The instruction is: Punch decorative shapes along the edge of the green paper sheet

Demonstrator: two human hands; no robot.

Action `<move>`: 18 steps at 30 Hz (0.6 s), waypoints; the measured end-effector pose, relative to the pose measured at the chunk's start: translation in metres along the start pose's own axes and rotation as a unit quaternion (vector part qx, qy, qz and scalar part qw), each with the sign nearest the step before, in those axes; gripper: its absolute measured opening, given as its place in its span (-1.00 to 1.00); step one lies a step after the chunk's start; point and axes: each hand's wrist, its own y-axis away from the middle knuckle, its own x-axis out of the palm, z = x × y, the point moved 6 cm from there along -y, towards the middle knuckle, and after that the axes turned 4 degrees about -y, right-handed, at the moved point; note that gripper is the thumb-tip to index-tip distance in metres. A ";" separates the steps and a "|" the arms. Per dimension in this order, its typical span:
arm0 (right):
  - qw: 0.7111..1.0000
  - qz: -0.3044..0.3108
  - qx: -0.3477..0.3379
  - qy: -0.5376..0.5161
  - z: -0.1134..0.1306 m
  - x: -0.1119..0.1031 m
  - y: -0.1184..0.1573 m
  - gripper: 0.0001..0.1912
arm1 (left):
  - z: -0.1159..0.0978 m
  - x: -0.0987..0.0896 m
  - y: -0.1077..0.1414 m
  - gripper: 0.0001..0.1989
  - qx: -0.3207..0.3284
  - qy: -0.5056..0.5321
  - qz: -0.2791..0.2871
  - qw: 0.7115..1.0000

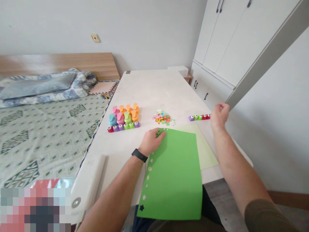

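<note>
My left hand [152, 141] pinches the upper left corner of a green sheet of paper [177, 174], thumb on top. Punched shapes, among them a flower, run down the sheet's left edge and along part of its top. The sheet's lower end hangs over the table edge above my lap. My right hand [220, 115] is closed at the right end of a row of small craft punches [200, 117] in purple, green and red. Its fingertips are hidden, so what they hold cannot be made out. A pale yellow-green sheet [205, 151] lies partly under the green one.
Colourful paper cutouts [164, 118] are heaped mid-table. Left of them stand larger craft punches [124, 116], with a row of small punches [123, 126] in front. A long white device [89, 180] lies at the table's left edge. A bed [48, 135] is left, white cabinets [224, 38] right.
</note>
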 end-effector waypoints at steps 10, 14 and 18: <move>0.941 0.259 -0.198 0.096 0.047 0.027 0.050 -0.70 | 0.003 -0.002 -0.001 -0.57 -0.002 0.002 -0.007 1.000; 0.910 0.310 -0.236 0.141 0.049 0.034 0.063 -0.69 | 0.002 -0.002 -0.001 -0.58 -0.003 0.006 -0.006 1.000; 0.897 0.327 -0.251 0.157 0.047 0.038 0.067 -0.77 | 0.001 -0.001 -0.001 -0.58 -0.002 0.013 -0.005 1.000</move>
